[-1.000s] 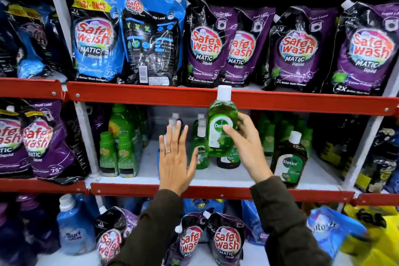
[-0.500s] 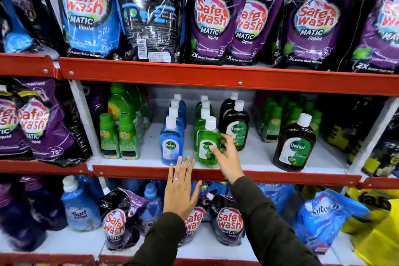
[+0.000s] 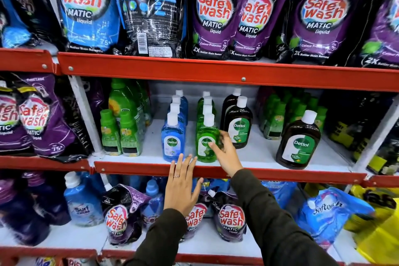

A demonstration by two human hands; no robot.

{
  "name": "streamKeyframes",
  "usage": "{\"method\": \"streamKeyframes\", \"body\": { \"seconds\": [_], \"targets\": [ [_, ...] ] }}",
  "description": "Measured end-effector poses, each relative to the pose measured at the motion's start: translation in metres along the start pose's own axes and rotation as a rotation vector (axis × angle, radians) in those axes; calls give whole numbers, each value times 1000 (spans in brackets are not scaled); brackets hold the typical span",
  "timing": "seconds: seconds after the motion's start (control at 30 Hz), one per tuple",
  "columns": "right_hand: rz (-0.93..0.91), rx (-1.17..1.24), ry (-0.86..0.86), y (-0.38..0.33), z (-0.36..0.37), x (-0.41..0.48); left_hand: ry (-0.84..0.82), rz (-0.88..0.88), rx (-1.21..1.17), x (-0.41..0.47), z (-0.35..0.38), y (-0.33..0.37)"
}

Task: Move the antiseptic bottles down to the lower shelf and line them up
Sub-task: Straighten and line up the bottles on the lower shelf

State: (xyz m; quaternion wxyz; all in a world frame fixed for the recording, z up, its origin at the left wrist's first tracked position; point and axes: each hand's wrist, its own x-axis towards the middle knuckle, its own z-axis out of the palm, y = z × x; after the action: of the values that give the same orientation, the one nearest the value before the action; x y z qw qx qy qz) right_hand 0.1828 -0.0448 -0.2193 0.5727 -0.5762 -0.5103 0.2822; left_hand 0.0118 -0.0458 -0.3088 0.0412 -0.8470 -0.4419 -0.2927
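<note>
A green antiseptic bottle with a white cap stands upright at the front of a row of green bottles on the white middle shelf. My right hand touches it, thumb on the label and fingers on its right side. A row of blue antiseptic bottles stands just left of it. Two brown antiseptic bottles stand to its right, and a larger brown one stands apart further right. My left hand is open, fingers spread over the red shelf edge, holding nothing.
Small green bottles stand at the shelf's left, and more stand behind the brown ones. Detergent pouches fill the upper shelf. Pouches and a blue jug sit on the bottom shelf. A white upright bounds the bay.
The green bottle came down from mid-air beneath the upper shelf edge to stand at the front of the green row. My left hand dropped from shelf height to the red edge.
</note>
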Motion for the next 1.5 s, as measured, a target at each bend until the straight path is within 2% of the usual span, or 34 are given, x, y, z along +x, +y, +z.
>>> {"method": "streamKeyframes", "body": {
  "seconds": [0.2,0.27,0.47,0.67,0.73,0.83,0.97,1.27,1.5],
  "targets": [
    [-46,6,41,2,-13,-13,8,-18,8,0,-7,7],
    [-85,-7,163,1,-24,-19,6,-39,15,-1,-9,10],
    [-233,-13,682,-7,-84,-35,35,-127,-7,-2,-9,21],
    [-203,-97,965,-3,-151,-46,46,-159,-58,-2,-7,27],
    [-93,-121,939,3,-169,-45,47,-159,-61,-3,-8,27],
    [88,-34,755,12,-191,-39,46,-160,-64,-3,-11,28],
    [182,10,607,17,-212,-34,54,-169,-80,-2,-11,30],
    [125,-30,456,13,-229,-44,51,-182,-104,-2,-6,28],
    [70,44,307,-4,-192,-34,64,-191,-104,-1,-4,27]
  ]
}}
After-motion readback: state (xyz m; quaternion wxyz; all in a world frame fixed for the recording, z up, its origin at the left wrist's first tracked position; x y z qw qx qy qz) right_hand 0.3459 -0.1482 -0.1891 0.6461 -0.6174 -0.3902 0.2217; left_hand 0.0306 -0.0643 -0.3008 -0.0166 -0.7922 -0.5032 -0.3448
